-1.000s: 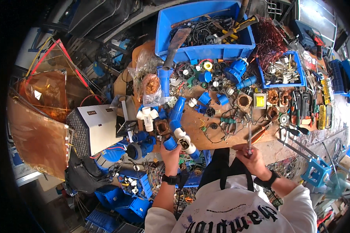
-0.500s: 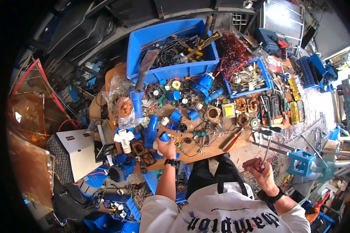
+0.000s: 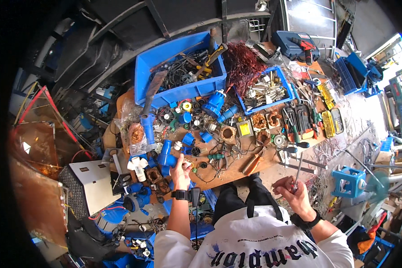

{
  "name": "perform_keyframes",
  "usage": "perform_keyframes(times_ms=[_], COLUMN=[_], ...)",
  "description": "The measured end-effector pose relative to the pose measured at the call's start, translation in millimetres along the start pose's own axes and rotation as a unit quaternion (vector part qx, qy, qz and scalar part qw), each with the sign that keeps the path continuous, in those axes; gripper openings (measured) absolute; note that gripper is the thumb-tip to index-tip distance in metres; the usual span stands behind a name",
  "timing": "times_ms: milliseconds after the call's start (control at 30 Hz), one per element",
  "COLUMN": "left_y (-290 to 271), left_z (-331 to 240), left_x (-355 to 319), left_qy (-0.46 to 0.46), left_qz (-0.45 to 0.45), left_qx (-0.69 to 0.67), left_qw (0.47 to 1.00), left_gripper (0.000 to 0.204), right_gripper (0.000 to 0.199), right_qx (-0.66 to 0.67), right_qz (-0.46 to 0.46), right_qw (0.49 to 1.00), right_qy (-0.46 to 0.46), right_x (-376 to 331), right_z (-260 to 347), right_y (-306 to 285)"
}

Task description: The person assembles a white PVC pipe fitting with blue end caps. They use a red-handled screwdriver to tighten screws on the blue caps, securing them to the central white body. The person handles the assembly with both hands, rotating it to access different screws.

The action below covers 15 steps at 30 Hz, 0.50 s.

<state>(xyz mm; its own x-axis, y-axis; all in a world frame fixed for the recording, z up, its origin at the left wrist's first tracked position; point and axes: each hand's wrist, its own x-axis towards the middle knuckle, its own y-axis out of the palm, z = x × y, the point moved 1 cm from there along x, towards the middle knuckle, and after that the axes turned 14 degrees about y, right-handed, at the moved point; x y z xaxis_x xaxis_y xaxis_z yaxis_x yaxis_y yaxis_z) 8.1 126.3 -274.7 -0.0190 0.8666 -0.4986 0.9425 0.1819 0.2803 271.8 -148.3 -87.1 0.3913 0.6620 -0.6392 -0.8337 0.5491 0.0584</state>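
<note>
My left hand (image 3: 180, 174) is raised at the near edge of the cluttered workbench, its fingers closed around a small white piece (image 3: 188, 164) that is mostly hidden. Just left of those fingers lies a blue plastic housing (image 3: 166, 155), with white pipe fittings (image 3: 139, 168) beyond it. Over the floor to the right of the bench, my right hand (image 3: 295, 192) grips a screwdriver (image 3: 299, 169) with its long metal shaft pointing up; the fingers cover most of the handle.
A blue crate (image 3: 178, 93) of cables and tools stands at the back. Beside it are tangled red wire (image 3: 244, 67) and a blue tray (image 3: 277, 103) of metal pieces. Pliers (image 3: 253, 163) lie at the front edge. A blue stool (image 3: 348, 182) stands right; a white-topped box (image 3: 94, 183) left.
The blue cup has left my left hand, which now holds a small white piece. My right hand still holds the screwdriver, slightly shifted left. The whole view has turned a little.
</note>
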Motion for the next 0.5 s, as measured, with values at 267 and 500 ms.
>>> perform_keyframes(times_ms=[267, 500], left_y=[158, 241], left_z=[-107, -117], left_x=[-172, -267], left_qy=[-0.052, -0.005], left_qz=[0.255, 0.262], left_qx=[-0.222, -0.231], left_qw=[0.939, 0.937], left_gripper=[0.034, 0.043], right_gripper=[0.029, 0.019], right_qx=[0.068, 0.070], right_qz=[0.154, 0.161], right_qw=[0.984, 0.962], right_qy=[-0.063, -0.210], right_x=[3, -13], right_z=[58, 104], right_y=[7, -8])
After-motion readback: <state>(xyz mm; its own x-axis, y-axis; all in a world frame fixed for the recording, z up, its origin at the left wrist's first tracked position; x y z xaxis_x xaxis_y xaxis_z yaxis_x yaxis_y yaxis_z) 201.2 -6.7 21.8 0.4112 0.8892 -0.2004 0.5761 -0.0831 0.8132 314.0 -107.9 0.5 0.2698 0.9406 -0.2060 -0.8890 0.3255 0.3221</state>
